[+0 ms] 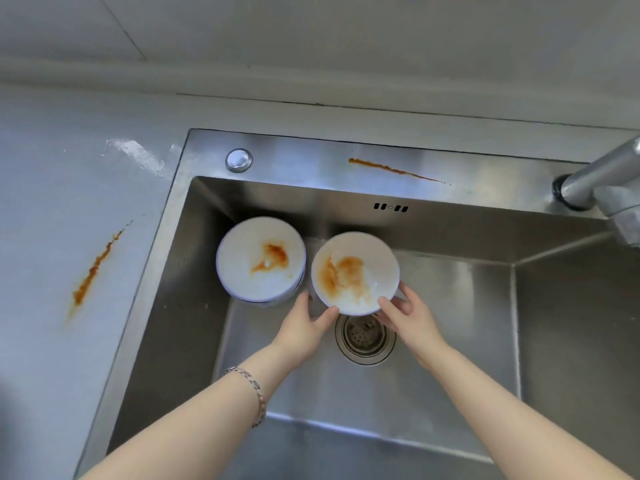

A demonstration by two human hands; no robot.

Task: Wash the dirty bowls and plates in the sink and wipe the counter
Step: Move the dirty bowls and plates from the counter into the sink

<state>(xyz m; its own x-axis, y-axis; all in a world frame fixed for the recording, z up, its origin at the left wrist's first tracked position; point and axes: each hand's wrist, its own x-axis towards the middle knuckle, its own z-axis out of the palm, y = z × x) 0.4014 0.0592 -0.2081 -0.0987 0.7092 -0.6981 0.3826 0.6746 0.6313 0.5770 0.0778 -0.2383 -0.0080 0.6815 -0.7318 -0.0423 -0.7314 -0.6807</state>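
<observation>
Both hands, left hand (304, 318) and right hand (403, 311), cup the sauce-smeared bowl (355, 271) above the sink (450, 306) drain, beside the stacked plates (260, 259); greasy fingers might let it slip.

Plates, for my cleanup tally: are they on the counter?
No, the plates sit stacked inside the sink, beside the bowl.

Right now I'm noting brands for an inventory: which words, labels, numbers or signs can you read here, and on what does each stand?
None can be read in this view.
The bowl and plates: only orange-brown smears, no print.
The sink rim, round knob and faucet: bare metal, no marking shown.
The overflow slots: dark openings, not characters.
</observation>
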